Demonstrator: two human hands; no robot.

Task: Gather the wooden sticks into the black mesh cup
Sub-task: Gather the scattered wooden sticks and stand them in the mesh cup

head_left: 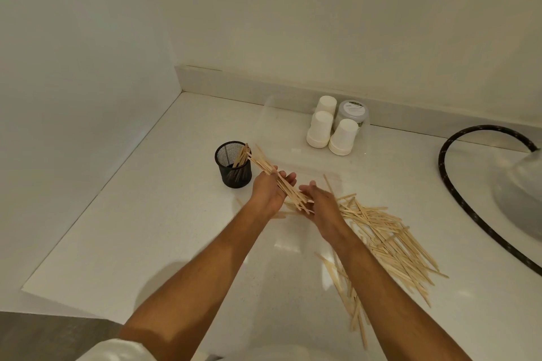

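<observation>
Blk mesh cup [233, 164], pale wood sticks [387, 231], white paper cups [331, 129].

Bare table [164, 231] lies open left of the black mesh cup [233, 165], while paper cups [331, 130], a black hose [457, 184] and scattered sticks [390, 240] crowd the right.

No text, number or brand can be read anywhere. The only printed marking sits on the grey lid of the clear jar [352, 111], behind the upturned paper cups [331, 129], well beyond the right hand [321, 206]; it is too small and blurred to make out.
</observation>
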